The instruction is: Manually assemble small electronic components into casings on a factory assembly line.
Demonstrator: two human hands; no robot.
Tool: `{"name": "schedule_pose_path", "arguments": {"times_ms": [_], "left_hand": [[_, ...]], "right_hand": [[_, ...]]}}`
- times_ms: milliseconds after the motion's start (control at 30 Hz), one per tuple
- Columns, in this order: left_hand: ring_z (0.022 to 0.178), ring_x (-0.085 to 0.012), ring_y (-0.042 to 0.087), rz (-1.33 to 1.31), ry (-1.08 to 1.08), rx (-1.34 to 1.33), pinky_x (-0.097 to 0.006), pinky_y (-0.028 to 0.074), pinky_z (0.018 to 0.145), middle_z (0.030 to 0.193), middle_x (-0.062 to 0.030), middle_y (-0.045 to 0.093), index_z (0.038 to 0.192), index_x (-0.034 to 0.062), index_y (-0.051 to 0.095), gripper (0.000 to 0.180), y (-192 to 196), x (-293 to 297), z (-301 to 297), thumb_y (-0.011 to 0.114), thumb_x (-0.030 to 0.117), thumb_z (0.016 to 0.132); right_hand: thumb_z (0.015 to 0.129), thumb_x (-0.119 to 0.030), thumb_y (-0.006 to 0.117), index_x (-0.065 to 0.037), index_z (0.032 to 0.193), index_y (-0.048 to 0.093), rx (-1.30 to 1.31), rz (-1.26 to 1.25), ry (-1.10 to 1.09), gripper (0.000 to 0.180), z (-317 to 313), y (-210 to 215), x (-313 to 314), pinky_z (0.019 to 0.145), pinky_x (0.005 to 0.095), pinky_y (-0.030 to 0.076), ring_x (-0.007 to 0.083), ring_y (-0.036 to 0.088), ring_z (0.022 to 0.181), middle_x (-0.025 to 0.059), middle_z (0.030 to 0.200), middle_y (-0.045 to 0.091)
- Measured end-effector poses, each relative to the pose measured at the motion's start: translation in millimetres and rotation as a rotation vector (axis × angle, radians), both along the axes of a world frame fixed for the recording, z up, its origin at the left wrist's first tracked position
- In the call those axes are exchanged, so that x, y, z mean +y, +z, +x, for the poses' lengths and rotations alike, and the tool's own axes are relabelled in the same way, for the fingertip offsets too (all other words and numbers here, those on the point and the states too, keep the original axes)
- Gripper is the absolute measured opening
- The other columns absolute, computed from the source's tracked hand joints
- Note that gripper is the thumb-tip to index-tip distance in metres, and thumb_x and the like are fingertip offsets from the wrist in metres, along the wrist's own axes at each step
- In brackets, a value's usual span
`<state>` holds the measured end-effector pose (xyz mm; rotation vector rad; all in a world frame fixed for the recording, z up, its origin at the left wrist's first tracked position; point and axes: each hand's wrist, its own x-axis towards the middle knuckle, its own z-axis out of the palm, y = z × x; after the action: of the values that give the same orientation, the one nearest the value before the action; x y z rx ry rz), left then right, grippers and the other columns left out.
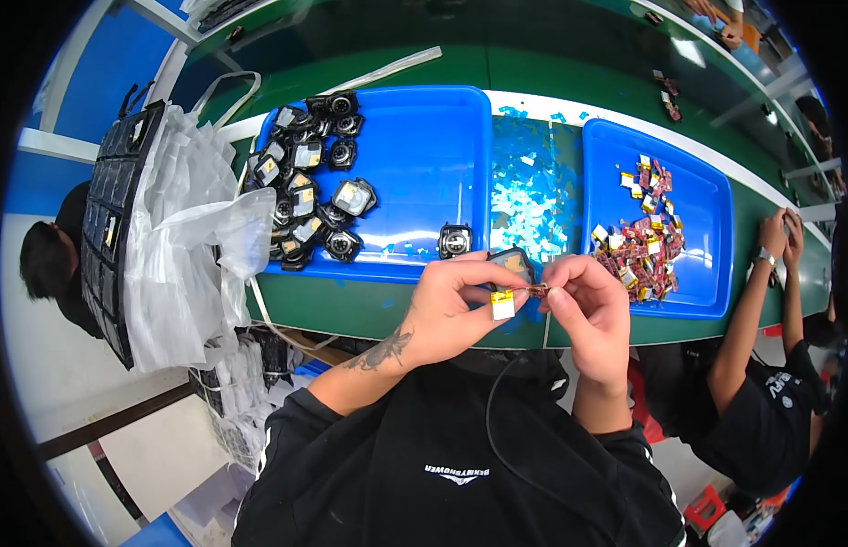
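Close in front of me, my left hand (447, 308) pinches a small white battery (503, 308) with a yellow top band between thumb and fingers. Opposite it, the fingertips of my right hand (590, 312) close on a small reddish circuit board (538, 291) beside the battery. Just behind my fingers is a black watch case (512, 263); whether my left hand also holds it, I cannot tell. Another black watch case (456, 241) sits at the near right corner of the left blue tray (424, 137), a little beyond my left hand.
Several watch cases (305, 196) fill that tray's left side. The right blue tray (706, 210) holds a heap of circuit boards with batteries (644, 251). Blue film scraps (530, 201) lie between the trays. Plastic-covered black trays (123, 210) stand left; a co-worker's arms (761, 283) are at right.
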<state>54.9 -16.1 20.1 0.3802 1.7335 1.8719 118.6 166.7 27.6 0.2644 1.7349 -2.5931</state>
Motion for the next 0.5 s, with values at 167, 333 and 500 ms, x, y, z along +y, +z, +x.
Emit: {"name": "schedule_pose_path", "arguments": {"times_ms": [167, 333, 500], "left_hand": [[0.096, -0.0158, 0.067, 0.062, -0.024, 0.001, -0.024, 0.056, 0.08, 0.112, -0.0124, 0.063, 0.114, -0.0013, 0.067, 0.026, -6, 3, 2, 0.067, 0.002, 0.088], [0.109, -0.0176, 0.063, 0.077, -0.009, 0.034, -0.027, 0.053, 0.09, 0.124, -0.0129, 0.062, 0.128, -0.0025, 0.058, 0.039, 7, 5, 1, 0.063, -0.005, 0.09], [0.116, -0.0197, 0.06, 0.123, -0.049, 0.05, -0.032, 0.051, 0.098, 0.132, -0.0124, 0.058, 0.132, 0.0009, 0.055, 0.041, 2, 3, 2, 0.055, -0.006, 0.092]], "right_hand": [[0.082, 0.009, 0.069, 0.003, 0.103, 0.059, 0.116, 0.376, -0.125, 0.023, -2, 4, -13, 0.071, 0.0222, 0.05, 0.0097, 0.061, 0.081, 0.006, 0.091, 0.063], [0.08, 0.009, 0.071, 0.003, 0.106, 0.059, 0.187, 0.483, -0.252, 0.03, -7, -5, -16, 0.069, 0.0222, 0.049, 0.0095, 0.061, 0.077, 0.0053, 0.087, 0.063], [0.078, 0.008, 0.073, 0.001, 0.11, 0.056, 0.155, 0.507, -0.182, 0.037, -5, -1, -11, 0.061, 0.0203, 0.04, 0.0061, 0.051, 0.066, 0.0052, 0.085, 0.064]]}}
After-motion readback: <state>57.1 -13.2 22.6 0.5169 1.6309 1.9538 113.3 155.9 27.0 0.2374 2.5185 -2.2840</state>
